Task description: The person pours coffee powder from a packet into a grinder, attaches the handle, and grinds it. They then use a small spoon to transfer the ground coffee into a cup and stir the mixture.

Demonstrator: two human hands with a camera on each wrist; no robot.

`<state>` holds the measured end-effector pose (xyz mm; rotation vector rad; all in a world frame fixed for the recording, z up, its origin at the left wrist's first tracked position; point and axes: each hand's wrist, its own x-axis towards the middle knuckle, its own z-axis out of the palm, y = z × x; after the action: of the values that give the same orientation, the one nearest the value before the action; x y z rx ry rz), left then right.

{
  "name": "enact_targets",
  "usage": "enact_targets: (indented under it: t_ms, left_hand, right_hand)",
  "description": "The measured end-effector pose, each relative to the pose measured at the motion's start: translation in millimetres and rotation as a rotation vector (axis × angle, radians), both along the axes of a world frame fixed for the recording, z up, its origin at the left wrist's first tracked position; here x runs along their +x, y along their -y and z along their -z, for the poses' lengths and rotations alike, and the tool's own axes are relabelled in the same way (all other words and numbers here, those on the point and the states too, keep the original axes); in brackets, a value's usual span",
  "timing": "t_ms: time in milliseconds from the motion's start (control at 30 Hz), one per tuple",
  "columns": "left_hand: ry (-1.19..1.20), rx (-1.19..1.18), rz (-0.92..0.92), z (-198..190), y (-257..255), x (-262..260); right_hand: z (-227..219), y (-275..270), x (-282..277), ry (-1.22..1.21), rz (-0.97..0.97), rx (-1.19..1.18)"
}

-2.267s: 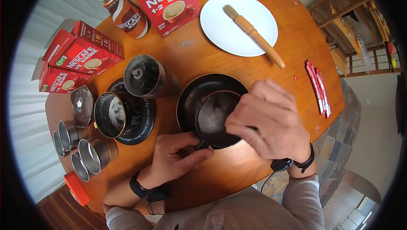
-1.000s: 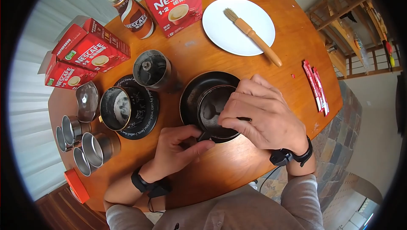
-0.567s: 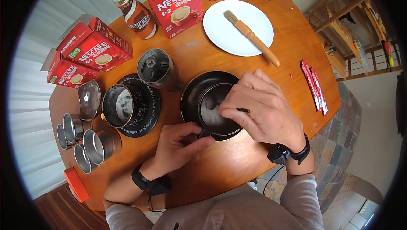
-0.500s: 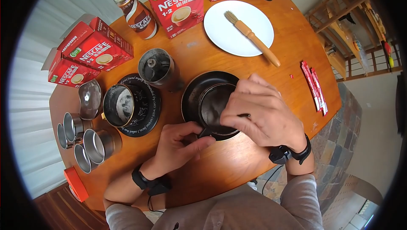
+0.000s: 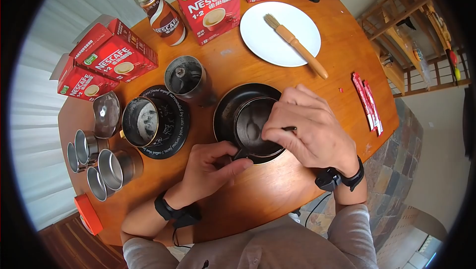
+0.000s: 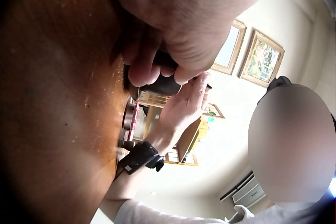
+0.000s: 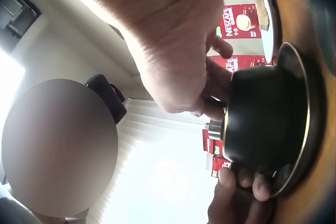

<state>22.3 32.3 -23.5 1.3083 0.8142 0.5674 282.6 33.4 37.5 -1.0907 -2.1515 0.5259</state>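
Observation:
A black cup with a gold rim (image 5: pixel 250 142) stands on a black saucer (image 5: pixel 224 108); dark liquid and light reflections show inside the cup. My left hand (image 5: pixel 210 170) pinches the cup's handle between thumb and fingers. Over the rim on the right, my right hand (image 5: pixel 312 133) pinches a thin dark spoon (image 5: pixel 289 129), its handle end poking out beside the thumb and its lower part hidden by the fingers. In the right wrist view, the right fingertips hang at the mouth of the black cup (image 7: pixel 262 116), with left fingers (image 7: pixel 260 187) at its handle.
Left lie a second black cup (image 5: pixel 130 135) with white powder on a black plate, a metal canister (image 5: pixel 203 88), a glass dish (image 5: pixel 106 115) and several metal cups (image 5: pixel 113 170). Behind stand red coffee boxes (image 5: pixel 213 16), a bottle (image 5: pixel 166 24) and a brush (image 5: pixel 292 41) on a white plate (image 5: pixel 253 33).
My right hand makes small shifts over the cup while keeping hold of the spoon, and the reflections in the liquid change shape. The left hand stays on the handle; the head view shifts slightly.

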Motion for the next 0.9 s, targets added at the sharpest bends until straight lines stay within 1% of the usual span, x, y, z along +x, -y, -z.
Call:
enact_targets:
  t_ms: [100,200,300,400,500,600,700,800,900]
  left_hand:
    - [-0.006,-0.002,0.004,-0.9,-0.5,-0.7]
    - [-0.004,-0.005,0.008,-2.1,-0.6,-0.1]
    - [-0.004,-0.007,0.006,-1.7,-0.5,-0.5]
    - [0.001,-0.004,0.007,1.0,-0.3,-0.7]
    - [-0.002,0.003,0.010,-0.2,-0.5,-0.7]
    - [0.000,0.007,0.009,-0.5,-0.6,-0.4]
    - [-0.003,0.002,0.011,-1.4,-0.9,0.3]
    - [-0.005,-0.001,0.012,-1.3,-0.9,-0.1]
    - [-0.013,0.001,0.014,-1.0,-1.2,-0.9]
  right_hand:
    - [3.4,0.0,-4.6,0.037,0.044,0.118]
    - [0.4,1.0,0.9,0.097,0.074,0.015]
    - [-0.8,0.6,-0.4,0.049,0.014,0.070]
    - [1.1,-0.4,-1.1,0.108,0.088,0.119]
    - [-4.6,1.1,2.1,0.058,0.037,0.084]
    - [-1.2,-0.1,-2.0,0.060,0.037,0.154]
    - [5.6,-2.3,-2.9,0.060,0.106,0.163]
    - [-3.0,2.2,-0.3,0.037,0.073,0.098]
    - [2.6,-0.8,-3.7,0.000,0.037,0.151]
